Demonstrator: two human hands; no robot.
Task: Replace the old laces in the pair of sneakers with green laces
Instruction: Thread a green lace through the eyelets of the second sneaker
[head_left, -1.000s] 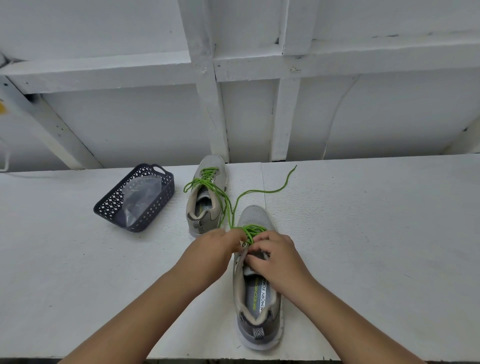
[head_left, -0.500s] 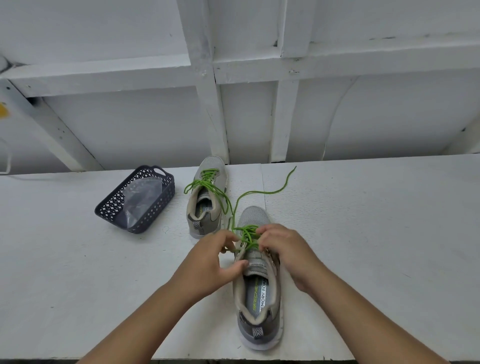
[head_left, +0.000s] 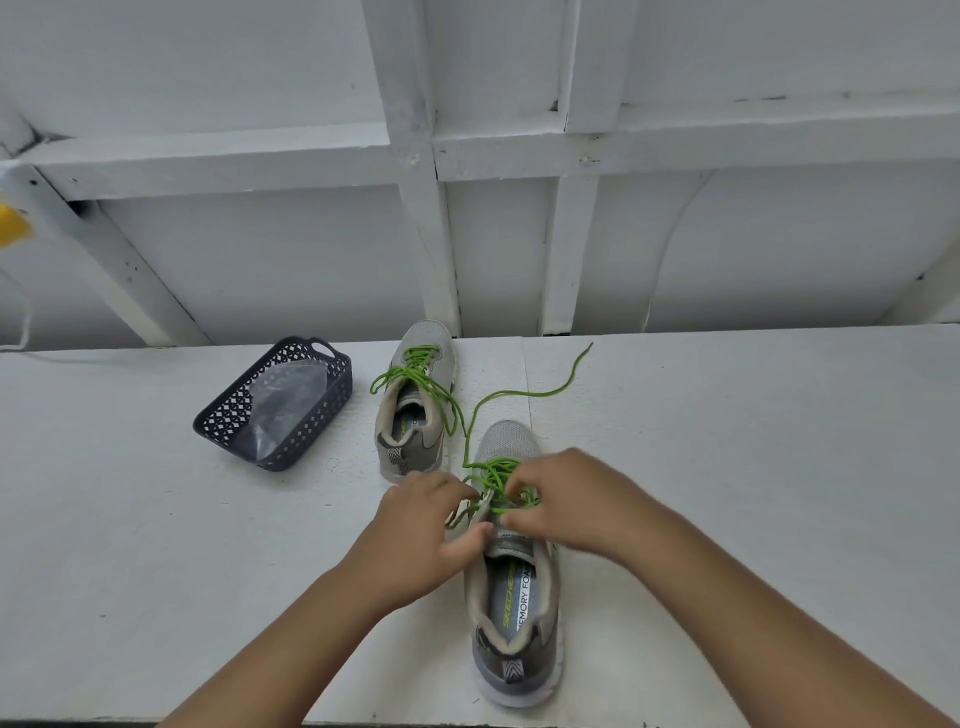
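On table (head_left: 156, 571): near sneaker (head_left: 514, 613) lengthwise, toe pointing away.

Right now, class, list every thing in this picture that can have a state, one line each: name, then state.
Near sneaker: upright on the table, green lace partly threaded.
Far sneaker: upright, laced green, ends loose and untied.
Green lace: one free end trails across the table.
Left hand: grips the near sneaker's eyelet edge.
Right hand: pinches the green lace.
Basket: tilted, a clear plastic bag inside.
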